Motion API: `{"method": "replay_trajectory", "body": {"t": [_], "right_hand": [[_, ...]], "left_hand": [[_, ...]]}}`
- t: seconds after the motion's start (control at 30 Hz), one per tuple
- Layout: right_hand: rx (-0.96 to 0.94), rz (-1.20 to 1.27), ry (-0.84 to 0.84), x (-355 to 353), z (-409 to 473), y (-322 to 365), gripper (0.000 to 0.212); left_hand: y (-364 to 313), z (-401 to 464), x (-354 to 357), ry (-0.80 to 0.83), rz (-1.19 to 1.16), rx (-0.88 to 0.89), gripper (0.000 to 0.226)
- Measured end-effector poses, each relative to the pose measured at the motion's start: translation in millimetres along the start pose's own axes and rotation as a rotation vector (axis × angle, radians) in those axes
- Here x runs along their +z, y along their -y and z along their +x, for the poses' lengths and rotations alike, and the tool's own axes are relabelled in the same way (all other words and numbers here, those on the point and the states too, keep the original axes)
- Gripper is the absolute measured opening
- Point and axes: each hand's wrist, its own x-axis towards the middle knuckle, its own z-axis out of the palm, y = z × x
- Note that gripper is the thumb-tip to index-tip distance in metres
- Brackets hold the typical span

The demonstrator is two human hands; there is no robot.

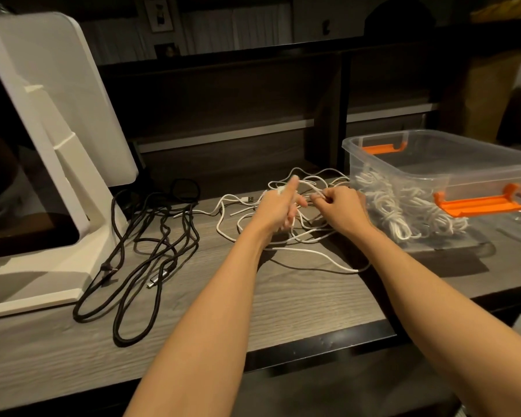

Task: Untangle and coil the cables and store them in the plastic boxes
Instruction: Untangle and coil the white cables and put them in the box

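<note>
A tangle of thin white cable [301, 236] lies on the wooden desk in the middle of the head view. My left hand [278, 206] grips a bunch of its strands, index finger stretched up. My right hand [342, 206] pinches a strand just beside it. A clear plastic box [403, 139] with orange latches stands at the right; coiled white cables [403, 206] lie inside it. Loose black cables [151, 248] sprawl on the desk to the left.
A white monitor on a stand [57, 145] occupies the left. Dark shelving [223, 100] rises behind the desk. A clear lid [518, 230] lies to the right of the box. The desk's front edge [313, 344] runs below my forearms.
</note>
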Motion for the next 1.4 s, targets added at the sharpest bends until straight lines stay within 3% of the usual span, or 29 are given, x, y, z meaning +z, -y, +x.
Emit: {"method": "replay_trajectory", "body": {"t": [0.1,0.3,0.47,0.6,0.8,0.87,1.07,1.23,1.3,1.4], "right_hand": [[0.009,-0.104,0.048,-2.6,-1.0,-3.4,0.042],[-0.017,-0.241,0.102,-1.3,-1.2,-3.3,0.018],[-0.041,-0.211,0.001,0.4,1.5,-8.8,0.014],[-0.088,-0.077,-0.061,-0.6,2.5,-7.8,0.011],[-0.224,0.024,-0.079,-2.5,-6.6,11.3,0.016],[-0.233,-0.018,-0.108,-2.5,-8.1,14.7,0.018],[-0.225,-0.126,-0.21,-4.1,-8.1,14.7,0.02],[-0.137,-0.134,-0.133,-5.6,-6.2,10.1,0.02],[-0.119,-0.185,-0.072,-4.3,-4.4,6.0,0.02],[-0.082,-0.255,-0.003,-1.4,-3.6,4.6,0.019]], "left_hand": [[4.0,6.9,-3.0,-0.227,-0.231,-0.083,0.047],[-2.2,2.4,-5.4,-0.063,-0.705,-0.074,0.055],[-1.5,0.5,-8.5,-0.111,-1.013,-0.242,0.054],[-0.1,3.3,-12.9,-0.166,-0.835,-0.259,0.054],[2.3,2.7,-4.7,-0.111,-0.011,-0.07,0.064],[1.5,1.1,2.1,-0.042,0.14,-0.061,0.069],[-4.7,-2.8,5.9,0.143,0.229,-0.053,0.065],[-1.8,-3.6,-2.3,0.315,0.204,-0.006,0.045],[1.6,-3.2,-3.5,0.261,0.165,0.018,0.049],[7.3,2.9,-1.6,-0.014,0.108,0.024,0.052]]}}
